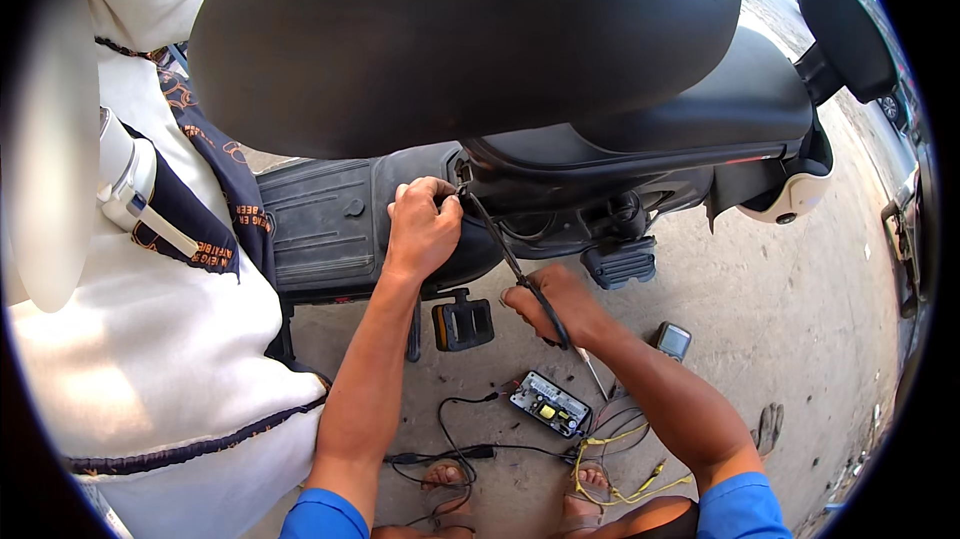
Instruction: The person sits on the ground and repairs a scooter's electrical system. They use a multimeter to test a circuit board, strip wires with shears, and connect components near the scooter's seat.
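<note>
The left hand (422, 229) has its thumb and fingers drawn into a narrow pinch at the upper end of a long black piece (500, 241), though I cannot tell what lies between the fingertips. The piece, cable or tool, slants from below the seat (465, 49) toward 5 o'clock, where the right hand (574, 301) is curled closed about its lower part. The seat's edge overhangs both hands at 12 o'clock. From the left hand, the footboard (325, 214) lies at 9 o'clock. From the right hand, a pedal (485, 324) stands near at 9 o'clock, a ribbed block (622, 265) closer at 2, an opened circuit box (550, 406) at 6 and a meter (674, 341) between 3 and 4; beyond the meter, ground (780, 309) stretches toward 3.
</note>
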`<state>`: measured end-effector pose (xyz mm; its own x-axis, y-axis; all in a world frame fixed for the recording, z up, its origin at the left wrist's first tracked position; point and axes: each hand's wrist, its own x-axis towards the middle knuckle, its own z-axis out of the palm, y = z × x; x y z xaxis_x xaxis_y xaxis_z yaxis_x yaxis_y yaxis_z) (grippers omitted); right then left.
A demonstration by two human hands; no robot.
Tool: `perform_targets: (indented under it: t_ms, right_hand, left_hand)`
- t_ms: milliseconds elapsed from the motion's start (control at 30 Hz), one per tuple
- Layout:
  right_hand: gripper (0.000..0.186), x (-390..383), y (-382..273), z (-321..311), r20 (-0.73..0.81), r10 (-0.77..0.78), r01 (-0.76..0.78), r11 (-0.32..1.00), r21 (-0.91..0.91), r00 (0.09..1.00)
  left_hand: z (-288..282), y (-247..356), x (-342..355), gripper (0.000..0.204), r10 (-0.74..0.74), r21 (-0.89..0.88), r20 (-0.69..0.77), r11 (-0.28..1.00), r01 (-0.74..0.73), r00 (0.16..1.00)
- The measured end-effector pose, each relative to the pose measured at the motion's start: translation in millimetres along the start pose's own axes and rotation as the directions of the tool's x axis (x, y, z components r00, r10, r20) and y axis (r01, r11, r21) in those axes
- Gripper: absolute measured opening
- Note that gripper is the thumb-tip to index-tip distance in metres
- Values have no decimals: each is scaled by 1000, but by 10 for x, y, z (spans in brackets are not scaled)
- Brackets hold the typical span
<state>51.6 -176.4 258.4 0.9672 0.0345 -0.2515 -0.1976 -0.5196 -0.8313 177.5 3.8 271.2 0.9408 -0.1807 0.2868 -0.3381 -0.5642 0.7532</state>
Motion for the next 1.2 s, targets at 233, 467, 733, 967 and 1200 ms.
perform_targets:
  t_ms: [233,467,733,967,1200]
  right_hand:
    - [39,22,-75,-66,252,37,-135,913,386,967]
    - [35,103,-28,-59,372,-24,-230,747,623,928]
    - [36,121,-35,-92,497,-17,-377,630,679,867]
    - [35,151,-66,-110,510,11,-387,665,638,860]
    - [36,165,-158,-113,497,55,-399,676,620,866]
  left_hand:
    - [-29,28,40,16,34,88,30,995,-37,999]
    - [-37,23,40,13,91,69,21,993,-92,996]
    - [-68,-23,63,12,111,49,46,992,-113,993]
    - [-56,-2,41,11,132,52,25,990,-133,991]
    - [-53,-33,48,11,159,46,27,986,-161,987]
